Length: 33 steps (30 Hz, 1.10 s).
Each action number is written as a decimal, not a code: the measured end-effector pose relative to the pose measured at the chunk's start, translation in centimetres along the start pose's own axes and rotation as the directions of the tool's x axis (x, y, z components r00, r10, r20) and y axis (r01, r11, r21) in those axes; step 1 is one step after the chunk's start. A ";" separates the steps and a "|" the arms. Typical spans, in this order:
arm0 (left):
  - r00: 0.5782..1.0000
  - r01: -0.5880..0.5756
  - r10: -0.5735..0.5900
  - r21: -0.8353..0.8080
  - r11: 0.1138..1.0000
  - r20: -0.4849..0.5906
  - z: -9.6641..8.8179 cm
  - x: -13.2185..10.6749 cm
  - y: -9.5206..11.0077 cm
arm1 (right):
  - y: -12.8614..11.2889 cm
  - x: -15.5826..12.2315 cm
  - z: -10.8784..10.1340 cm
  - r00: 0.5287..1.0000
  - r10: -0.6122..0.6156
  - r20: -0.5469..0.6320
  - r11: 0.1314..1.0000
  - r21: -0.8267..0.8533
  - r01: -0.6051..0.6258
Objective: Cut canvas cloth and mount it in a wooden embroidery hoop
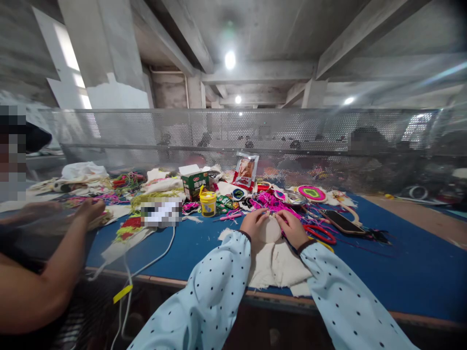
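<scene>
Head view: the person's left hand (253, 225) and right hand (293, 227) meet at the far edge of a cloth-covered hoop (270, 230), the left on one side of its rim and the right on the other, fingertips drawn close to each other at the top. Both hands appear to be pinching the rim between thumb and fingers, though the exact contact of each fingertip is too small to tell. The hoop is round, so it has no clear long axis; its covered face looks up and back toward the person, and the edge under the fingers points away, toward the mesh partition (204, 127). Loose cream cloth (279, 265) spreads from the hoop's near side, its length running toward the person down to the front edge of the blue table (394, 277), with a fold line along the same direction. The hoop is between the two polka-dot sleeves, just in front of a tangle of pink yarn (268, 202). Beside the right hand lie a red ring (321, 235) and, farther right, a dark phone (343, 222) slanting across the table. A yellow tub (208, 204) stands upright to the left, near a green box (195, 185).
</scene>
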<state>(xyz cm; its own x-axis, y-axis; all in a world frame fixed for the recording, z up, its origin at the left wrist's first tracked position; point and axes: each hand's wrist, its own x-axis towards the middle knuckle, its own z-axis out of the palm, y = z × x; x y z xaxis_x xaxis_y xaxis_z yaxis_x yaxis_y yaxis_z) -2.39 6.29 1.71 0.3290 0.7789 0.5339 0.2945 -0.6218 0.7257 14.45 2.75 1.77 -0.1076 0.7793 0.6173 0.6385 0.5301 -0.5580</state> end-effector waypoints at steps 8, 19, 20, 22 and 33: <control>1.000 -0.019 0.019 -0.023 1.000 0.015 -0.1 0.0 0.1 | 0.0 -0.1 0.1 1.000 -0.005 -0.015 1.000 -0.001 0.005; 0.999 -0.033 0.034 -0.027 0.999 0.038 -0.3 0.0 0.3 | 0.1 0.0 0.0 1.000 0.003 -0.030 1.000 -0.025 -0.003; 0.999 -0.032 0.033 -0.033 0.999 0.039 -0.3 0.0 0.3 | 0.1 0.0 0.1 1.000 0.000 -0.027 1.000 -0.022 0.000; 0.999 -0.035 0.037 -0.048 0.998 0.037 -0.4 -0.1 0.4 | 0.1 0.0 0.1 1.000 -0.012 -0.012 1.000 -0.021 0.012; 0.997 -0.053 0.054 -0.037 0.998 0.049 -0.3 0.0 0.2 | 0.0 0.1 0.1 0.999 -0.027 -0.030 0.999 -0.029 0.026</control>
<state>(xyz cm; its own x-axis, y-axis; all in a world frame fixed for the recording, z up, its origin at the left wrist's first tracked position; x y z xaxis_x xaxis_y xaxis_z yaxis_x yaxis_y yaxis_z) -2.60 6.17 2.00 0.3879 0.7391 0.5507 0.2432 -0.6584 0.7123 14.41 2.84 1.74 -0.1016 0.7545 0.6484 0.6571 0.5403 -0.5257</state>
